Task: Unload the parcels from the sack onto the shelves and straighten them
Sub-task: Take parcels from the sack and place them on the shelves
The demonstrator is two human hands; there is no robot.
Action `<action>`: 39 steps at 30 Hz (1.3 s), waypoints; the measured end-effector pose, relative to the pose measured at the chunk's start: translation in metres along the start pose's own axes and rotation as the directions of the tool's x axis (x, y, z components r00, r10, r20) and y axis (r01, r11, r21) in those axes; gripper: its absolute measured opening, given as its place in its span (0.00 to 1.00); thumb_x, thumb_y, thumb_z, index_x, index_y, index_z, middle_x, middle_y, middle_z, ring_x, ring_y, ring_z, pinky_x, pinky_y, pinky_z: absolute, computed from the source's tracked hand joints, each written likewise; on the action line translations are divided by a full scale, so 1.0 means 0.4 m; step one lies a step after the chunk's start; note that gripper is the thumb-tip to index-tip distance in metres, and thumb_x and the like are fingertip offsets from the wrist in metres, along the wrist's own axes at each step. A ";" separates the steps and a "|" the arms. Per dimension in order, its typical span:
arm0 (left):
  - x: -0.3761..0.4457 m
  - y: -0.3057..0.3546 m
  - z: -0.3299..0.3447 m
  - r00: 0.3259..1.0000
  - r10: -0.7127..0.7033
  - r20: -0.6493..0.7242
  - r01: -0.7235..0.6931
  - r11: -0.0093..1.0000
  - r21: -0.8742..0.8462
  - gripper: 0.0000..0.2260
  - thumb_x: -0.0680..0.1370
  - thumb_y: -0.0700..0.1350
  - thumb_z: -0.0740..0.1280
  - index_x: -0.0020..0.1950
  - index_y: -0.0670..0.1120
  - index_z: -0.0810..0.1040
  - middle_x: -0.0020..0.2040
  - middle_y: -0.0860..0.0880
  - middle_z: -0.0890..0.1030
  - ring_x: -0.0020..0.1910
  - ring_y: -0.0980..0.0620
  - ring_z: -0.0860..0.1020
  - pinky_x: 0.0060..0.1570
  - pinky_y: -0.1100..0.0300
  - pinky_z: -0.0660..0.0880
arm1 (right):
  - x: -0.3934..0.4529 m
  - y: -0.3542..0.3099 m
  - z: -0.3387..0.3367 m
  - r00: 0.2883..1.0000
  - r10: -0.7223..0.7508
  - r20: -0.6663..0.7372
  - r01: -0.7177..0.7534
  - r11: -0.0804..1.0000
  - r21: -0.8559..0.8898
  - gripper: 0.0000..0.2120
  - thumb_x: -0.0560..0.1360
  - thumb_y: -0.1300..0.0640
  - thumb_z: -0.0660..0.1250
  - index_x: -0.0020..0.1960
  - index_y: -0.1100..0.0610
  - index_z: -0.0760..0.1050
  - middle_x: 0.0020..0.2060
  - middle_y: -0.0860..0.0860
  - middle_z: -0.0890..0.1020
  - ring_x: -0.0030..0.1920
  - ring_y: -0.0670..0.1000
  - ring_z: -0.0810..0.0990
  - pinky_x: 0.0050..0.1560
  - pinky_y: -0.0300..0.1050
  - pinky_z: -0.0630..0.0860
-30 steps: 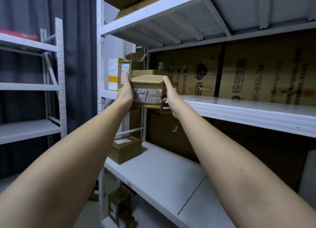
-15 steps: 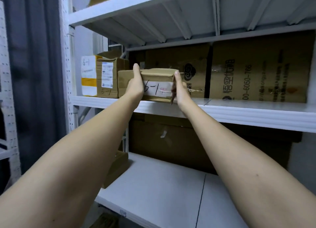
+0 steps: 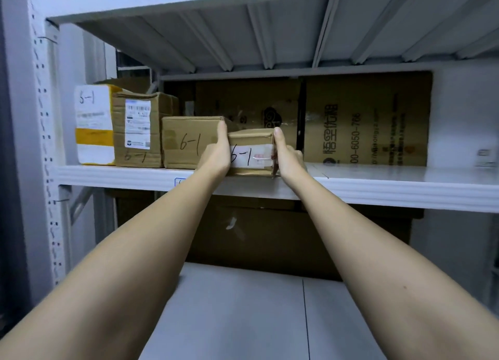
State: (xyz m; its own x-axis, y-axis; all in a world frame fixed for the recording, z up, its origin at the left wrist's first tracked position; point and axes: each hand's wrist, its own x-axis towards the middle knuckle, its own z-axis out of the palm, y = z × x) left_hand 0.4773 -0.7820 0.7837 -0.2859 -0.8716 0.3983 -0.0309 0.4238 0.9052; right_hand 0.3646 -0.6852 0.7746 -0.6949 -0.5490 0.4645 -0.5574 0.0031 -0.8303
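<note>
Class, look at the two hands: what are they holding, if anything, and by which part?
The small cardboard parcel marked 6-1, gripped by its two ends: left hand on its left side, right hand on its right, at the shelf front edge.

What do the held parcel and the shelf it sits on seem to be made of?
Parcel: brown corrugated cardboard by the look, matte, with creased edges, a white paper label marked "6-1" and glossy clear tape over it. Both hands, left and right, grip its sides.

Shelf: probably painted sheet metal, smooth white satin finish; folded ribs under the upper deck and a perforated upright suggest steel racking.
</note>
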 end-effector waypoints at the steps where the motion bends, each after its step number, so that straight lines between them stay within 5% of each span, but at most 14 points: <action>1: 0.005 -0.006 0.002 1.000 -0.009 -0.015 0.009 1.000 0.009 0.45 0.69 0.75 0.39 0.61 0.46 0.78 0.56 0.45 0.79 0.55 0.45 0.76 0.57 0.50 0.68 | 0.002 0.000 -0.001 1.000 -0.002 0.015 0.002 1.000 -0.022 0.40 0.73 0.26 0.41 0.69 0.51 0.70 0.69 0.55 0.69 0.66 0.58 0.70 0.58 0.54 0.65; 6: 0.024 -0.017 0.009 0.999 -0.009 -0.040 0.012 0.997 0.077 0.45 0.70 0.74 0.37 0.69 0.46 0.71 0.65 0.43 0.75 0.65 0.41 0.71 0.68 0.42 0.62 | 0.010 0.000 -0.003 0.999 -0.009 0.053 0.010 1.000 -0.009 0.39 0.73 0.26 0.43 0.70 0.50 0.66 0.64 0.53 0.76 0.63 0.57 0.73 0.57 0.52 0.67; 13: 0.028 -0.042 -0.001 0.997 0.071 -0.018 -0.069 0.992 0.103 0.41 0.72 0.71 0.39 0.69 0.45 0.69 0.64 0.44 0.75 0.65 0.42 0.71 0.69 0.41 0.60 | -0.003 0.001 -0.020 0.973 -0.035 0.230 0.022 0.998 0.058 0.54 0.62 0.18 0.48 0.77 0.51 0.55 0.73 0.54 0.66 0.72 0.58 0.64 0.72 0.61 0.59; 15: 0.029 -0.041 -0.004 0.997 0.077 0.000 -0.077 0.990 0.118 0.42 0.71 0.72 0.38 0.68 0.45 0.71 0.62 0.44 0.76 0.64 0.42 0.72 0.69 0.41 0.60 | -0.003 0.003 -0.022 0.954 -0.048 0.295 0.035 0.998 0.048 0.58 0.59 0.18 0.50 0.79 0.52 0.50 0.76 0.53 0.60 0.75 0.56 0.60 0.74 0.59 0.56; 18: 0.039 -0.039 -0.008 0.998 0.068 0.007 -0.068 0.984 0.163 0.43 0.73 0.71 0.38 0.64 0.43 0.75 0.60 0.43 0.77 0.62 0.42 0.72 0.68 0.41 0.61 | 0.015 0.016 -0.016 0.940 -0.061 0.337 0.061 0.998 0.010 0.51 0.67 0.26 0.62 0.77 0.55 0.52 0.75 0.52 0.63 0.72 0.54 0.63 0.70 0.50 0.61; 22: 0.042 -0.047 -0.022 0.996 0.067 0.053 -0.074 0.985 0.158 0.33 0.77 0.67 0.42 0.62 0.48 0.75 0.62 0.44 0.76 0.64 0.43 0.71 0.69 0.41 0.59 | 0.041 0.020 -0.008 0.943 -0.048 0.329 0.074 0.995 -0.069 0.44 0.71 0.32 0.65 0.75 0.57 0.57 0.69 0.51 0.69 0.62 0.50 0.69 0.61 0.44 0.64; 24: 0.044 -0.053 -0.033 0.992 0.080 0.100 -0.093 0.986 0.139 0.28 0.76 0.64 0.46 0.62 0.49 0.73 0.63 0.45 0.75 0.64 0.42 0.70 0.69 0.42 0.60 | 0.049 0.019 0.002 0.952 -0.044 0.304 0.078 0.992 -0.099 0.40 0.72 0.31 0.63 0.74 0.56 0.61 0.68 0.51 0.71 0.64 0.51 0.71 0.64 0.46 0.66; 29: 0.073 -0.074 -0.044 0.984 0.110 0.138 -0.139 0.965 0.224 0.12 0.75 0.52 0.62 0.54 0.48 0.68 0.44 0.52 0.75 0.56 0.45 0.74 0.65 0.45 0.66 | 0.067 0.015 0.040 0.982 -0.012 0.189 0.067 0.957 -0.282 0.36 0.73 0.30 0.56 0.71 0.54 0.66 0.68 0.53 0.73 0.68 0.57 0.70 0.70 0.57 0.63; 34: 0.097 -0.082 -0.042 0.980 0.120 0.159 -0.167 0.930 0.326 0.10 0.74 0.49 0.66 0.54 0.52 0.70 0.55 0.50 0.79 0.58 0.47 0.75 0.65 0.47 0.66 | 0.074 0.015 0.065 0.999 -0.018 0.045 0.038 0.872 -0.488 0.33 0.76 0.32 0.51 0.71 0.54 0.66 0.67 0.54 0.74 0.68 0.58 0.70 0.67 0.55 0.62; 39: 0.104 -0.090 -0.043 0.983 0.147 0.107 -0.180 0.877 0.446 0.12 0.75 0.50 0.66 0.58 0.53 0.75 0.56 0.53 0.79 0.59 0.48 0.74 0.60 0.49 0.65 | 0.074 0.014 0.089 0.998 -0.032 -0.054 -0.004 0.823 -0.568 0.32 0.76 0.33 0.50 0.67 0.55 0.69 0.64 0.55 0.76 0.65 0.58 0.72 0.63 0.53 0.62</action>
State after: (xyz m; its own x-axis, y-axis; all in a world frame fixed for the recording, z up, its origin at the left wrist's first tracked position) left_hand 0.4829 -0.8379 0.7702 -0.3877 -0.7683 0.5093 -0.4030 0.6382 0.6560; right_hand 0.3570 -0.7309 0.7726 -0.7003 -0.5031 0.5064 -0.7137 0.4795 -0.5106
